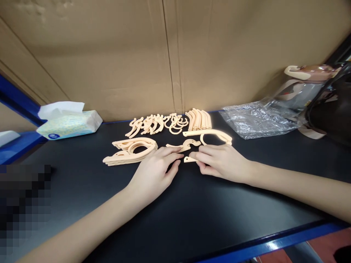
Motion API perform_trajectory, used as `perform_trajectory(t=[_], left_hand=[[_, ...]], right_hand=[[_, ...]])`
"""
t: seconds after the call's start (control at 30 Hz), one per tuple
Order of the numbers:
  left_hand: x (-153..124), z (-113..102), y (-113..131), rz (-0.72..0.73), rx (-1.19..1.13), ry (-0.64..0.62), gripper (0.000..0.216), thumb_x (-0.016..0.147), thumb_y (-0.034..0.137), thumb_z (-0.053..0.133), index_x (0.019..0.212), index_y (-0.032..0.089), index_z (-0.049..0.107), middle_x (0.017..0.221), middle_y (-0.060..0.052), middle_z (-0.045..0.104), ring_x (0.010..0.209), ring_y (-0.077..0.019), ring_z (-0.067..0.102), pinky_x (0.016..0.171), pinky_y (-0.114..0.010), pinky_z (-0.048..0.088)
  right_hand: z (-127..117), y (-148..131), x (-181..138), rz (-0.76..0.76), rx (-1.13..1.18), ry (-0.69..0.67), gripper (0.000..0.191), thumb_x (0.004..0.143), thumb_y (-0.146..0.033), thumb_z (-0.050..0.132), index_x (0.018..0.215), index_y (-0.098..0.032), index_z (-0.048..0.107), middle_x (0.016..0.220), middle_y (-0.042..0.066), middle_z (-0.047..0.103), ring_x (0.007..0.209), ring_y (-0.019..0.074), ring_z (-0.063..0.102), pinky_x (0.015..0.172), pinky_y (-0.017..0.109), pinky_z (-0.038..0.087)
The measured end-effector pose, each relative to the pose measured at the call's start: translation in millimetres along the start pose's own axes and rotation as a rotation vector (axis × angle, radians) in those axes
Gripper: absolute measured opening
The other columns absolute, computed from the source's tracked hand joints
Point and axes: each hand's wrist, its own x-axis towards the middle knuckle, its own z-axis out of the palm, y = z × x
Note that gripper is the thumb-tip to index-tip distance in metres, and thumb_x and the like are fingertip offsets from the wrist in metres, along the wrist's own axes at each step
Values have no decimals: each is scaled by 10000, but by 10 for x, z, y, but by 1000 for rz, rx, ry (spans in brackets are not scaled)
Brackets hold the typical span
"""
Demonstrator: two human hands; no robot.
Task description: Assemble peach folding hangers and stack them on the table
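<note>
Both my hands rest on a black table [175,215]. My left hand [155,170] lies flat with its fingers stretched out, its fingertips beside a small peach plastic piece [188,159]. My right hand [219,160] pinches that small piece at its right end. Just behind them lies a hooked peach piece [184,146] and a long curved hanger arm [211,134]. A stack of assembled peach hangers [130,151] sits left of my left hand.
Rows of peach hook parts [156,124] and curved arms [199,118] line the back by the cardboard wall. A tissue pack [68,122] lies at the far left. A clear plastic bag [255,118], a jug [301,87] and a dark bag [333,109] stand at right.
</note>
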Motion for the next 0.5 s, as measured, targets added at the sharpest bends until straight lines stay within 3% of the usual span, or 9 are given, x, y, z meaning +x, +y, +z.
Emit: perform_trajectory(t=[0.23, 0.5], left_hand=[[4, -51, 68, 14, 176, -10, 164, 888, 263, 471, 877, 195, 620, 863, -2, 646, 794, -196, 554, 723, -359, 425], [3, -8, 72, 12, 90, -44, 134, 882, 257, 498, 957, 182, 580, 903, -22, 613, 826, -190, 544, 719, -327, 435]], right_hand=[[13, 17, 12, 38, 40, 21, 188, 854, -176, 459, 951, -184, 620, 743, -13, 622, 653, 105, 585, 538, 221, 348], [-2, -8, 3, 54, 18, 52, 239, 842, -185, 473, 1000, -215, 650, 682, -36, 603, 542, 80, 542, 480, 227, 304]])
